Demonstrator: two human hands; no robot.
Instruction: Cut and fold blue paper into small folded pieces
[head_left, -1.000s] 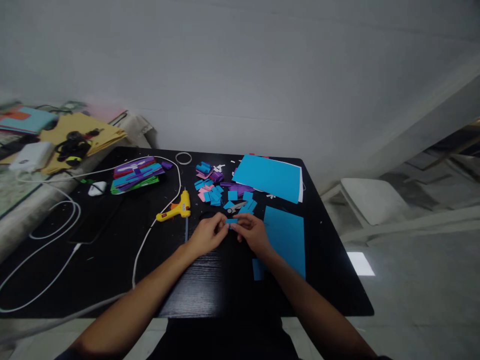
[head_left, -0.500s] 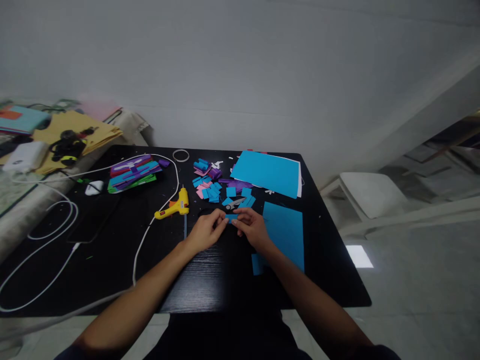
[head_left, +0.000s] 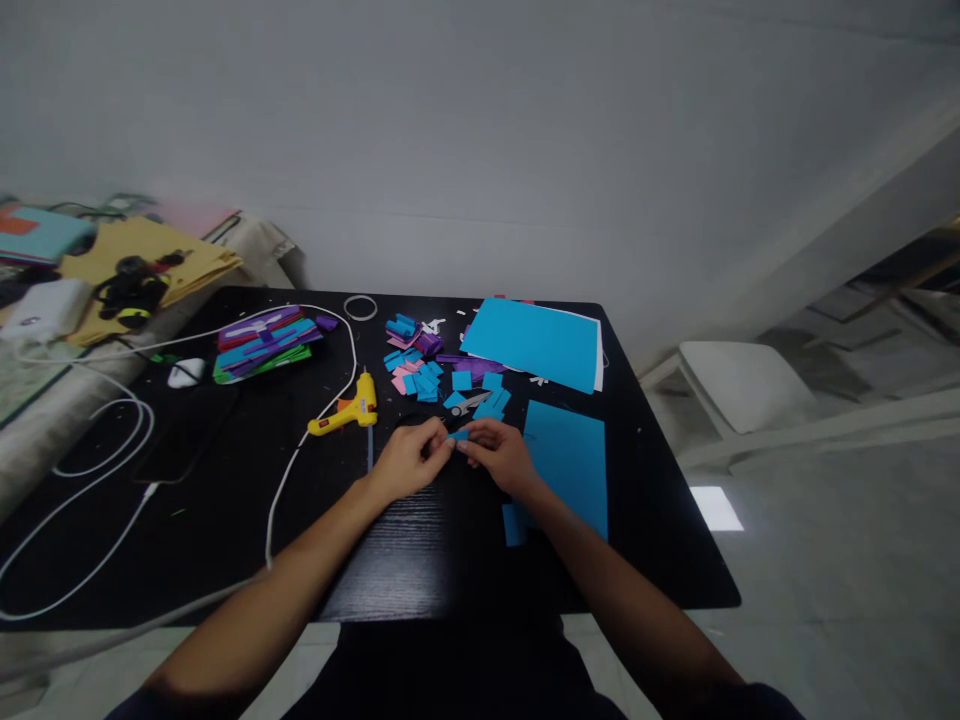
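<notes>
Between my fingertips is a small blue paper piece (head_left: 458, 435), partly covered by the fingers. My left hand (head_left: 411, 460) pinches its left end and my right hand (head_left: 504, 458) pinches its right end. Just beyond the hands lie scissors (head_left: 469, 403), their blades on small blue paper squares (head_left: 492, 402). Behind them are several cut pieces in blue, pink (head_left: 405, 378) and purple (head_left: 480, 369). A large blue sheet (head_left: 574, 455) extends under my right forearm, and a yellow glue gun (head_left: 355, 408) rests left of my left hand.
Another blue sheet (head_left: 532, 340) lies on white paper at the back right. At left are a stack of coloured paper strips (head_left: 266, 345), a phone (head_left: 184, 440), a white cable (head_left: 279, 495) and a tape-like ring (head_left: 361, 308). A white stool (head_left: 742, 385) stands right of the black table (head_left: 660, 540).
The blue paper piece has tilted and shows less of its surface, with my fingers slightly closer together around it. The rest of the scene shifts only slightly with the camera.
</notes>
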